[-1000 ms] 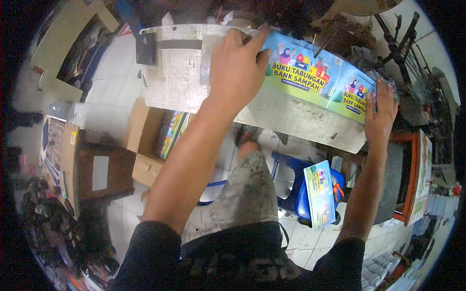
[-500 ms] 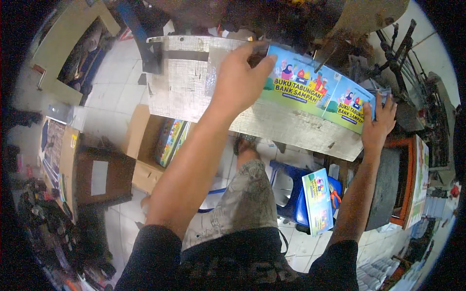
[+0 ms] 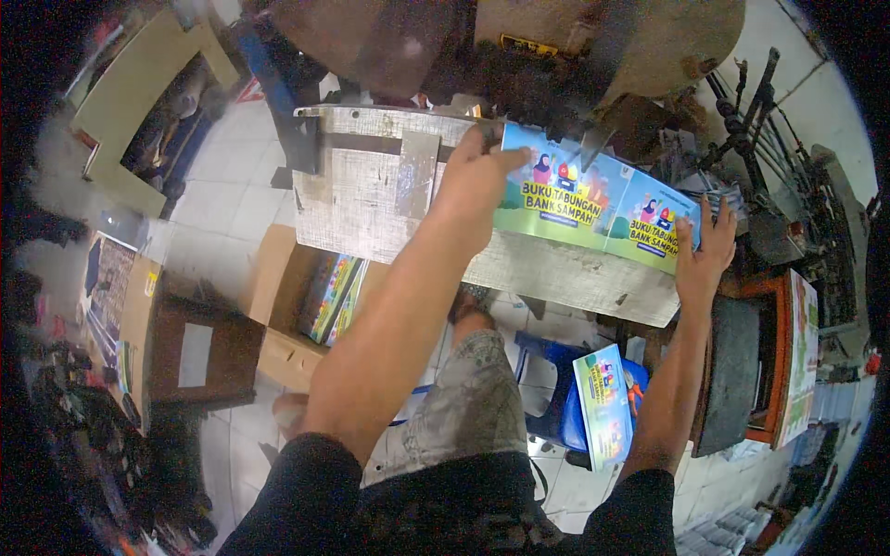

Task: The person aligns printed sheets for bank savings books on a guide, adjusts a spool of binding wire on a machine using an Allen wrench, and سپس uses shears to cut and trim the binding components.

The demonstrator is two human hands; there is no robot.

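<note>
A printed booklet spread [image 3: 564, 199], blue and green with cartoon figures, lies flat on a pale, scuffed work board [image 3: 357, 199]. At its left edge, my left hand [image 3: 471, 190] is closed, with the thumb laid over the printed face. The right edge sits in my right hand [image 3: 706, 248], thumb on the face and fingers reaching past the border. Over the spread's far edge a thin metal part of a dark machine [image 3: 593, 148] comes down; its contact with the paper is too blurred to tell.
A similar printed spread [image 3: 604, 408] rests on a blue stool [image 3: 561, 408] beside something orange. Left of my knee stands an open cardboard box [image 3: 278, 283] holding several booklets. An orange-framed cabinet [image 3: 777, 357] is at the right, with dark metal rods [image 3: 742, 116] behind.
The view has tilted, so the board and spread appear lower and more of the machine shows. Against the thin metal part, the spread has shifted slightly left, with both hands still at its edges.
</note>
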